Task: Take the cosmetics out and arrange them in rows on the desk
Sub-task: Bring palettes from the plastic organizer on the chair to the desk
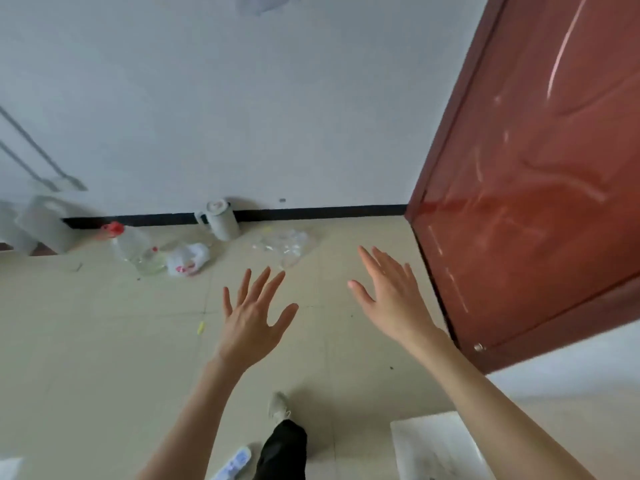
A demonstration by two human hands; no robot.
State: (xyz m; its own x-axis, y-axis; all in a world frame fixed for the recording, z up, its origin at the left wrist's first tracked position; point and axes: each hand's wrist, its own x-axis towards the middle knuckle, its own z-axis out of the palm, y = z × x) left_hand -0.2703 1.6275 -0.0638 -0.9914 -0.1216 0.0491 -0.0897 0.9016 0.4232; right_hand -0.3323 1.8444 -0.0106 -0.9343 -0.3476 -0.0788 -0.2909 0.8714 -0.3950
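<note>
Near edge: black trouser leg [284,448] with pale shoe [279,405] on beige tiled floor [104,358], white power strip [233,465] just beside. Left hand [250,325] and right hand [393,296] both raised, fingers spread wide, holding nothing, touching nothing, apart. Farther: clear plastic jug with red cap [133,247], white plastic bag [187,259], grey kettle [219,219] by white wall. Red-brown door [540,188] at right. Cosmetics and desk: can't tell where.
</note>
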